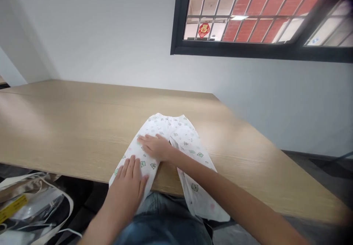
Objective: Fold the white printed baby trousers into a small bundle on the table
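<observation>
Saw white patterned trousers (189, 146) laid out on the wooden table (82, 123), waist end toward the wall (124, 35), legs fanned toward the near edge. Had the left hand (128, 180) flattened palm down on the lower part of the left-hand leg, fingers close together, thumb a little apart. Had the right hand (157, 147) flat higher on that same leg, fingers extended and slightly spread, forearm crossing above the other leg. Could not tell light contact from firm pressure. Found the right-hand leg reaching past the table's near edge, close to the blue-clad lap (162, 221). Noticed a long run of tabletop to the left, a shorter stretch to the right ending at a slanting side edge, and a fair depth of wood between waist end and wall. Met tighter quarters at lower left, with a bag (30, 204) just below the near edge. Spotted a yellow label (13, 207) there, its print too blurred to read. Made out small green and grey animal motifs on the cloth. Glimpsed through the barred window (248, 52) a red and gold diamond-shaped decoration (204, 30), any writing too small to tell.
</observation>
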Motion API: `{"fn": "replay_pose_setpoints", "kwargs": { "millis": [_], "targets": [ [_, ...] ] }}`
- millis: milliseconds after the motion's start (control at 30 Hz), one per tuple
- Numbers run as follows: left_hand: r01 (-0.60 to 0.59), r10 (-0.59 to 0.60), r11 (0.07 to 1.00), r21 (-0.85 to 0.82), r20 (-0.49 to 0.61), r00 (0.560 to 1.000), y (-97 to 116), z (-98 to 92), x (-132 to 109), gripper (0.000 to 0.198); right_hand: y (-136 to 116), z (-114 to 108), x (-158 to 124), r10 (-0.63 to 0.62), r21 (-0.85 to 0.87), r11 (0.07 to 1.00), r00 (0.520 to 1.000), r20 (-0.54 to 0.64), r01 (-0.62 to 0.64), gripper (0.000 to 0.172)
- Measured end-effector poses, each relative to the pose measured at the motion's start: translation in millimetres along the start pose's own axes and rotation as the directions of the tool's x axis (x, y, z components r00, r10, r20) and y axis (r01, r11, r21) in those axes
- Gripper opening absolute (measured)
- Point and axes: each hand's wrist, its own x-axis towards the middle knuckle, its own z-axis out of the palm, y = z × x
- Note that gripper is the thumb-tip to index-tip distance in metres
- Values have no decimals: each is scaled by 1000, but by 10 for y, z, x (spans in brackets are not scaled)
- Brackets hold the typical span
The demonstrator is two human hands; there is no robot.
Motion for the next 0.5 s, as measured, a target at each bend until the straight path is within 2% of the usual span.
{"fn": "replay_pose_setpoints", "kwargs": {
  "millis": [67,100,133,200,300,400,467,500],
  "targets": [
    [105,-92,993,60,-183,979,156,76,-250,49,162,-1,205,143,-29,989,990,-13,-144,39],
    [135,-113,988,76,-240,964,223,94,-342,49,251,-21,294,191,-26,981,981,-28,-192,40],
    [140,-115,986,87,-249,962,272,92,-405,49,334,-49,366,221,-16,975,974,-41,-222,41],
    [136,-117,986,98,-179,977,302,21,-447,47,464,-130,430,249,21,968,968,-39,-249,41],
    [103,-106,992,70,37,994,216,-215,-371,37,573,-303,269,261,103,961,965,-11,-258,44],
    [96,-90,995,-19,210,974,186,-459,-207,35,647,-512,-159,268,163,952,963,-28,-260,48],
    [96,-67,989,-114,235,970,305,-551,-34,36,715,-626,-490,289,160,946,957,-25,-282,48],
    [61,-17,980,-190,228,973,409,-570,79,37,754,-660,-640,310,127,943,951,3,-308,47]
  ]
}}
